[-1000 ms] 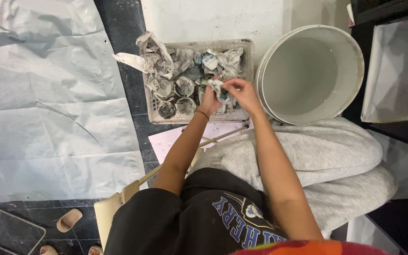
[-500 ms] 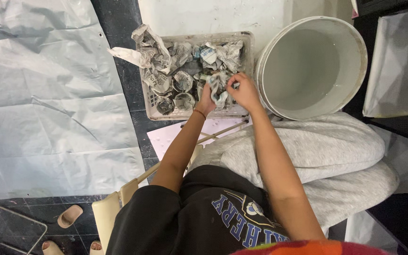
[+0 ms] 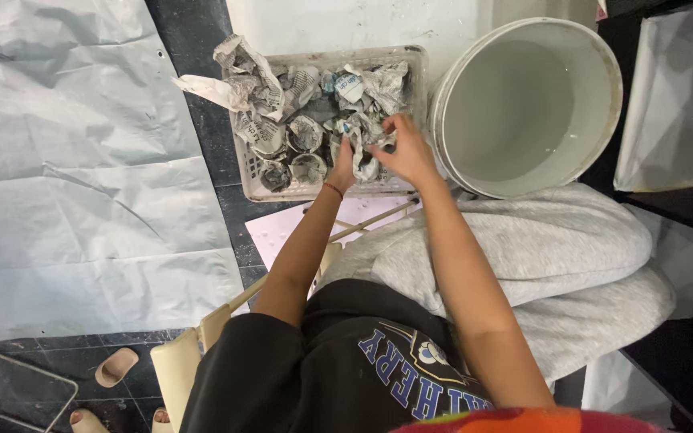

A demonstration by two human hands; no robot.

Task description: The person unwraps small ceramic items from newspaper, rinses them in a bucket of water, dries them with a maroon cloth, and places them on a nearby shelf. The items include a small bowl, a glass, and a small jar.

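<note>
A grey plastic crate (image 3: 418, 59) on the floor holds several small objects wrapped in crumpled newspaper. Both my hands reach into it from below. My left hand (image 3: 345, 160) and my right hand (image 3: 401, 148) together grip one newspaper-wrapped bundle (image 3: 365, 143) at the crate's near right part. A loose sheet of crumpled newspaper (image 3: 234, 80) hangs over the crate's left rim. My forearms stretch over my grey-trousered knees.
A large white bucket (image 3: 531, 104) with water stands right of the crate. A grey tarp (image 3: 66, 168) covers the floor at left. A pink sheet (image 3: 278, 228) and wooden chair frame (image 3: 202, 337) lie below the crate. Sandals (image 3: 118, 365) sit bottom left.
My hands stay on the wrapped bundle over the crate's near right part, shifting slightly; the view has tilted a little, so the crate sits higher in frame.
</note>
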